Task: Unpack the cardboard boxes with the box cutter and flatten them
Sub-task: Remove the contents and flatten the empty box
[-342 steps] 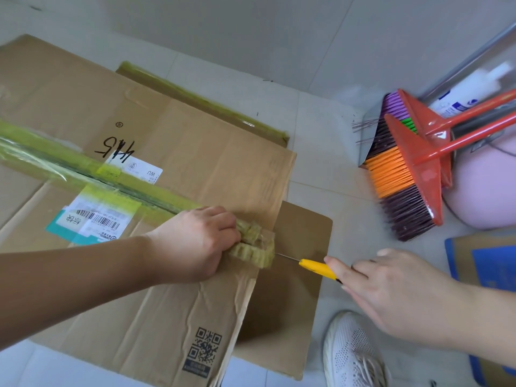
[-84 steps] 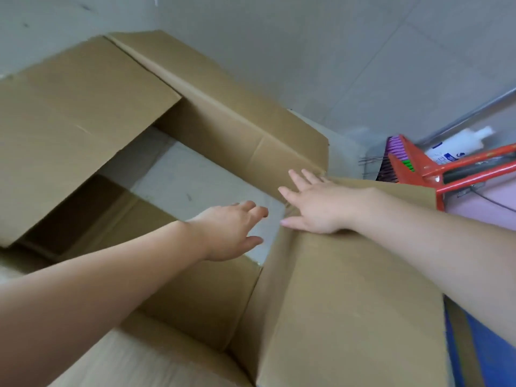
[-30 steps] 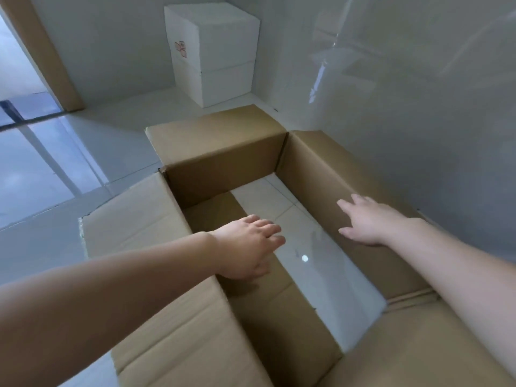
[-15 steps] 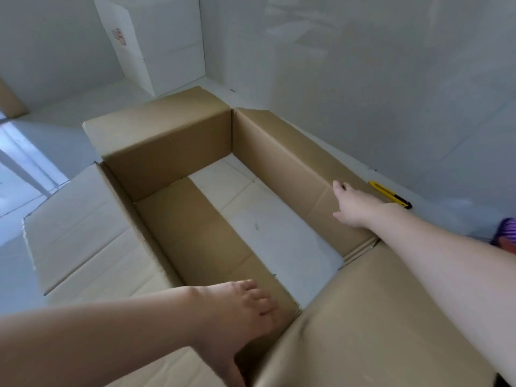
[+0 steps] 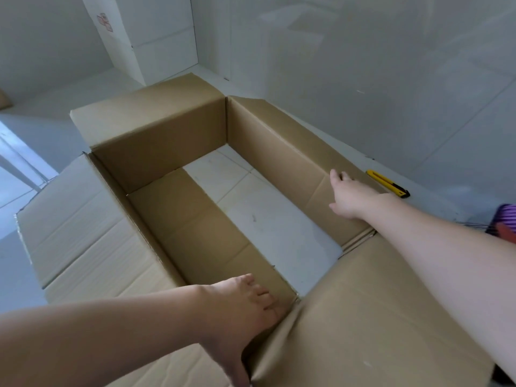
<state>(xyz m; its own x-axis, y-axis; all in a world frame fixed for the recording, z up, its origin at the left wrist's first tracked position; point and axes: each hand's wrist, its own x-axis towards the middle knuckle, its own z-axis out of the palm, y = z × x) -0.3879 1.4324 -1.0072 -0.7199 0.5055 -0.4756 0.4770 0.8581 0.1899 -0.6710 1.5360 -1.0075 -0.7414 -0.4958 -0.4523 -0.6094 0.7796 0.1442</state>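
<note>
A big brown cardboard box (image 5: 156, 141) stands on the tiled floor with its top flaps spread out; pale floor shows through its open bottom. My left hand (image 5: 245, 308) presses with straight fingers against the inside of the box's left wall at the near corner, thumb pointing down. My right hand (image 5: 349, 196) holds the top edge of the right wall, fingers hooked over the rim and thumb inside. The yellow box cutter (image 5: 388, 183) lies on the floor just beyond my right hand, beside the wall, and neither hand touches it.
A white box (image 5: 150, 37) stands in the far corner of the room. A grey wall (image 5: 391, 79) runs close along the box's right side. A purple and red broom head (image 5: 505, 227) shows at the right edge. Bare floor lies to the left.
Over the last half second my view has shifted slightly and both hands have stayed on the box walls. Since eleven seconds ago I have put the cutter down and the box stands opened.
</note>
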